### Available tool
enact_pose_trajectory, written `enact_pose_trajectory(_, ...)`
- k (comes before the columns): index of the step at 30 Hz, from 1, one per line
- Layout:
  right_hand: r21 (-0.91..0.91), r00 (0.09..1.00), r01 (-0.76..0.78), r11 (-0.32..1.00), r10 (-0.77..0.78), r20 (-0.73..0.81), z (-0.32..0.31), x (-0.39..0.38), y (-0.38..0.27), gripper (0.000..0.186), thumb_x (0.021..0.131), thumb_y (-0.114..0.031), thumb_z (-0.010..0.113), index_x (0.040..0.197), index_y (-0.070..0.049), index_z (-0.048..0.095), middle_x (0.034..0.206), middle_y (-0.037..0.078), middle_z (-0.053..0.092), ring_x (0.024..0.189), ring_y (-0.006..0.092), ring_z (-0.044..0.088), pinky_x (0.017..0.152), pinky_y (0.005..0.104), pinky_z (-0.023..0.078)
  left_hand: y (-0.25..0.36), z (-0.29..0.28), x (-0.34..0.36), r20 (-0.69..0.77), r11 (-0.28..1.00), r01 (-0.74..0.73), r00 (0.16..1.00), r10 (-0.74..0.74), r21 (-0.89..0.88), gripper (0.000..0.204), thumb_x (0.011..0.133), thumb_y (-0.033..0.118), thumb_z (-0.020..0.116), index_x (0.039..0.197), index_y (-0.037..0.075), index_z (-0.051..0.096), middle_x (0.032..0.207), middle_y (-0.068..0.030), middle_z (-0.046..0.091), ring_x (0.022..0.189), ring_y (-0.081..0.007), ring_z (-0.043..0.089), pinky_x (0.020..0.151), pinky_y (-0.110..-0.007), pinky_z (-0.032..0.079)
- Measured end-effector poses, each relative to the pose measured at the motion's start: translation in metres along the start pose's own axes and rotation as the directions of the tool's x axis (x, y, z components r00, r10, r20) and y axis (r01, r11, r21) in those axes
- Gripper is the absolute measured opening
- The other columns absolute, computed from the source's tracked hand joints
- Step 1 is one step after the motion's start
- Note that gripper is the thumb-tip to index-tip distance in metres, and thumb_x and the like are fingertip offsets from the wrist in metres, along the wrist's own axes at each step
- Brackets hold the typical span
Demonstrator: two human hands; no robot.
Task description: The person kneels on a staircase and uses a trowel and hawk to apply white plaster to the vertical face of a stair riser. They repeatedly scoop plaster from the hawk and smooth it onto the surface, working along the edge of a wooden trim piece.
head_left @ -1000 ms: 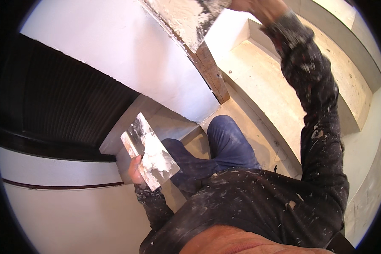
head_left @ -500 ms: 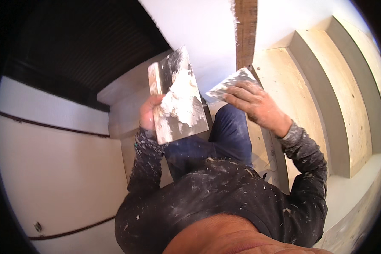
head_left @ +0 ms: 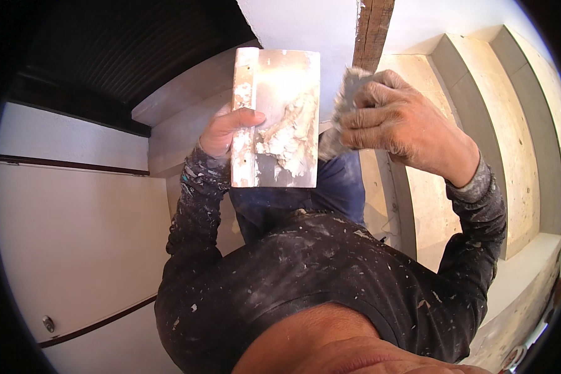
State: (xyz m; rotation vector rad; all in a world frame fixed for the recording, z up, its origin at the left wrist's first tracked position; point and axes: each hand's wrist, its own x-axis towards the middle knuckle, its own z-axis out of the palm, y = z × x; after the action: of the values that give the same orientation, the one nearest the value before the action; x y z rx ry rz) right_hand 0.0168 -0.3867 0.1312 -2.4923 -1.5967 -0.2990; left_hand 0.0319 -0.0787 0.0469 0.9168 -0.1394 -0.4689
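My left hand (head_left: 221, 131) grips a wide plastering blade (head_left: 285, 171) by the pale, plaster-spattered handle strip along its left edge, the thumb lying over the strip. A lump of wet white plaster (head_left: 290, 134) clings to the lower middle of the metal face, while glare washes out its upper part. Just to the right, my right hand (head_left: 399, 115) is closed round a second, plaster-smeared blade (head_left: 349, 93), fingers curled over its face. This one is tilted and slightly blurred. Its left edge comes close to the wide blade; I cannot tell whether they touch.
Pale steps with grey risers (head_left: 480, 143) climb along the right. A wooden post (head_left: 372, 31) stands beside a white wall (head_left: 305, 28) ahead. White cabinet-like panels (head_left: 75, 230) line the left, below a dark ribbed surface (head_left: 137, 50). My legs (head_left: 343, 187) are beneath the blades.
The wide blade has risen and swung straighter, with its plaster now lower on the face. My right hand has moved up and rightward, turning the second blade from nearly flat to steep.
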Motion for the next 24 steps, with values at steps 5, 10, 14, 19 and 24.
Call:
enact_pose_trajectory(5,-0.041,0.990,0.032,0.999,-0.038,-0.135,-0.010,-0.005,0.005,0.038,0.074,-0.005,0.074,0.108,-0.020,0.078,0.113,-0.005,0.074,0.109,0.0202,0.058,0.101,0.0377,0.041,0.004,-0.001,-0.003,-0.040,1.000,0.014,0.999,-0.014,-0.017,0.068,0.086,0.008,0.063,0.147,-0.007,0.038,0.132,-0.0243,0.059,0.116,-0.0294,0.065,0.099,-0.041,0.055)
enact_pose_trajectory(10,-0.034,0.986,0.056,0.998,-0.061,-0.156,-0.004,0.006,0.001,0.033,0.073,-0.010,0.074,0.105,-0.017,0.079,0.116,-0.002,0.073,0.112,0.0231,0.059,0.103,0.0429,0.044,-0.002,0.003,0.002,-0.009,1.000,0.011,1.000,-0.011,0.016,0.067,0.087,0.007,0.063,0.147,-0.007,0.037,0.133,-0.0236,0.059,0.116,-0.0292,0.065,0.100,-0.041,0.055)
enact_pose_trajectory(14,-0.037,0.997,0.044,0.998,-0.046,-0.067,0.009,0.003,-0.006,0.027,0.081,-0.014,0.068,0.106,-0.018,0.078,0.117,-0.006,0.073,0.111,0.0171,0.058,0.103,0.0356,0.039,-0.002,-0.009,-0.002,-0.038,0.998,-0.009,0.999,0.011,0.058,0.064,0.088,0.006,0.061,0.146,-0.008,0.038,0.130,-0.0231,0.061,0.113,-0.0296,0.066,0.098,-0.040,0.055)
enact_pose_trajectory(19,0.085,0.995,-0.053,0.995,0.059,-0.079,0.024,-0.027,0.020,0.026,0.082,-0.003,0.071,0.105,-0.013,0.076,0.103,0.002,0.074,0.094,0.0197,0.061,0.089,0.0363,0.048,0.017,-0.036,-0.020,0.000,0.988,-0.093,0.996,0.094,-0.125,0.058,0.094,0.020,0.054,0.141,-0.011,0.042,0.122,-0.0248,0.065,0.106,-0.0329,0.069,0.093,-0.046,0.058)
enact_pose_trajectory(24,0.603,0.478,-0.327,0.728,0.677,-0.559,0.082,-0.034,0.060,0.027,0.093,0.000,0.061,0.120,-0.002,0.069,0.104,0.012,0.072,0.090,0.0216,0.065,0.081,0.0349,0.054,0.025,-0.050,-0.041,-0.134,0.986,-0.160,0.977,0.166,0.053,0.059,0.093,0.024,0.054,0.140,-0.009,0.043,0.117,-0.0231,0.067,0.100,-0.0338,0.071,0.087,-0.048,0.060)
